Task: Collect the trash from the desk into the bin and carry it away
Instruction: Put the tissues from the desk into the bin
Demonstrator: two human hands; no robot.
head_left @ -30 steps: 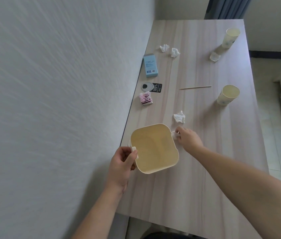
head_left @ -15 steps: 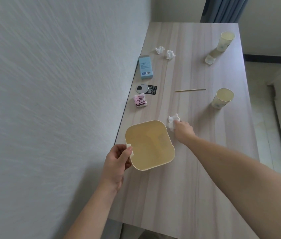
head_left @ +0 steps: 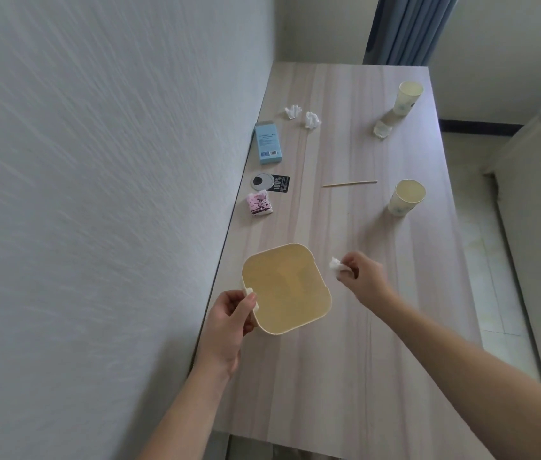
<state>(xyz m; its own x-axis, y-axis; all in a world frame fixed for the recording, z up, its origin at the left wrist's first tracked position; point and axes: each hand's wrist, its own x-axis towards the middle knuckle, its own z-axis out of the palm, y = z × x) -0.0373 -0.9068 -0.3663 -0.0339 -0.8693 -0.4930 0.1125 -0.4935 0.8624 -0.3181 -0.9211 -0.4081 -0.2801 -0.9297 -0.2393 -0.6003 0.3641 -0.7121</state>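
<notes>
Head view, looking down along a pale wood-grain table (head_left: pixel 345 360) that runs away from the viewer, its left edge against a white wall (head_left: pixel 96 194).

Near the table's left edge, toward the near end, stands a square cream bin (head_left: pixel 287 290), open at the top. The left hand (head_left: pixel 229 320) grips a tab on the bin's near-left corner, thumb on top and fingers curled round it. The right hand (head_left: pixel 360 277) is just right of the bin, above the table, pinching a crumpled white tissue (head_left: pixel 337 267) between its fingertips; the tissue is beside the bin's right rim, not over the opening.

Further along the left edge lie a small pink packet (head_left: pixel 260 203), a black tag (head_left: pixel 281 183) beside a grey disc (head_left: pixel 261 180), and a light blue box (head_left: pixel 268 142). Beyond the box, toward the far left corner, are two more tissue balls (head_left: pixel 293 111) (head_left: pixel 312 120), near each other.

A thin wooden stick (head_left: pixel 349 183) lies across the middle of the table. Near the right edge stands a paper cup (head_left: pixel 406 197). A second cup (head_left: pixel 407 97) stands near the far right corner, with a clear wrapper (head_left: pixel 382 129) just before it.

A blue curtain (head_left: pixel 408 28) hangs beyond the table's far end.
</notes>
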